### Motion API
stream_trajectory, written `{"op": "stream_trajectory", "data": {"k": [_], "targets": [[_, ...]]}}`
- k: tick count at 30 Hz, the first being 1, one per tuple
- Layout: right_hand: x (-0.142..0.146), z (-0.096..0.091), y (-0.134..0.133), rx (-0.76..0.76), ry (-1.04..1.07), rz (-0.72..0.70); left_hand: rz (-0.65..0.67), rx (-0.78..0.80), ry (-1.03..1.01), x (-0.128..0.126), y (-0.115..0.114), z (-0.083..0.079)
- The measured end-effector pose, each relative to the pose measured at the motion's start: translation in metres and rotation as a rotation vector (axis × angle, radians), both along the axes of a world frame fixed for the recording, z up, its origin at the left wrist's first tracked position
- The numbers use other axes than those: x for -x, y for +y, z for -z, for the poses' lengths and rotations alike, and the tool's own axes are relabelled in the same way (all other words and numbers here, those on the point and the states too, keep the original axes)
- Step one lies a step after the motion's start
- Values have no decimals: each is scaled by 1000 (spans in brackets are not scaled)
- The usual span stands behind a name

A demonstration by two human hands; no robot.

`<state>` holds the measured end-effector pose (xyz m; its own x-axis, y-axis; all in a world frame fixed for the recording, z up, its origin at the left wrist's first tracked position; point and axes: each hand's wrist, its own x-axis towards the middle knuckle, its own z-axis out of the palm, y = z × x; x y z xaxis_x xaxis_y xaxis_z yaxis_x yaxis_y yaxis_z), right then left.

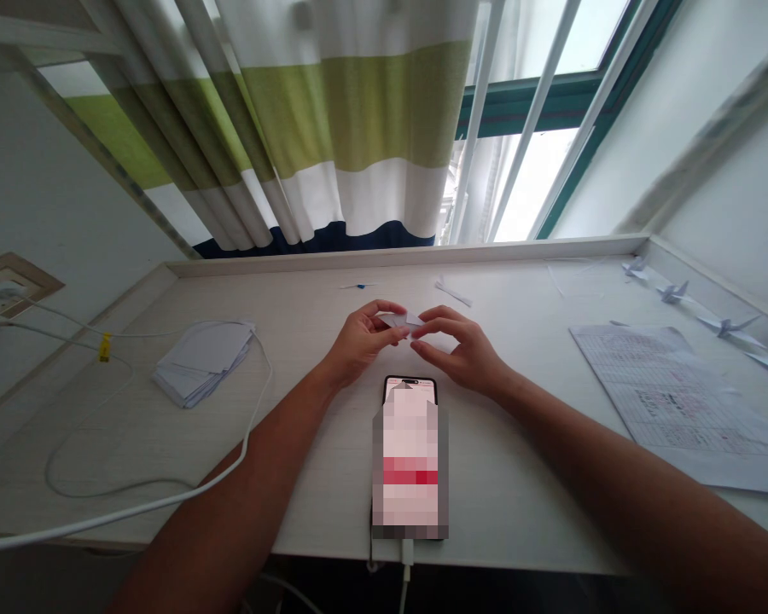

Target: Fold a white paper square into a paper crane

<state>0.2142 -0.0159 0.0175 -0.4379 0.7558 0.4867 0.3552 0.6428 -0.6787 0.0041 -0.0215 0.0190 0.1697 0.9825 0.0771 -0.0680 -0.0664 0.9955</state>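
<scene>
Both my hands meet above the middle of the pale desk [518,477]. My left hand [362,341] and my right hand [464,351] pinch a small folded piece of white paper [407,321] between fingertips, one hand at each end. A phone [410,456] lies flat just in front of my hands, screen up, with a cable plugged in at its near end. My forearms rest low over the desk on either side of the phone.
A stack of small white paper squares [201,362] lies at the left, with a white cable [166,499] looping round it. A printed sheet [672,401] lies at the right. Several folded paper cranes [675,292] line the right ledge. Paper scraps [453,292] lie near the curtain.
</scene>
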Motion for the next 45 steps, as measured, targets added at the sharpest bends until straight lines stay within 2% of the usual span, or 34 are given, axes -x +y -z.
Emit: {"op": "stream_trajectory", "data": {"k": [3,7,13,19,27,32,36,45], "targets": [[2,2,0,12,-17,21,-18,-4,61,-1,-1,2],[2,6,2,2,-32,58,25,8,98,-1,-1,5],[1,5,-1,-21,-73,76,-29,-106,267,-1,-2,4],[3,1,-3,-33,-75,-40,117,-110,235,-2,-5,4],[8,2,-4,87,68,-59,176,-125,221,3,-5,5],[8,5,-2,76,108,-25,44,-131,60,-3,0,6],[8,5,-1,100,114,18,-45,-62,22,-9,-2,2],[10,4,-1,212,254,28,-63,-55,43,-11,-7,-3]]}}
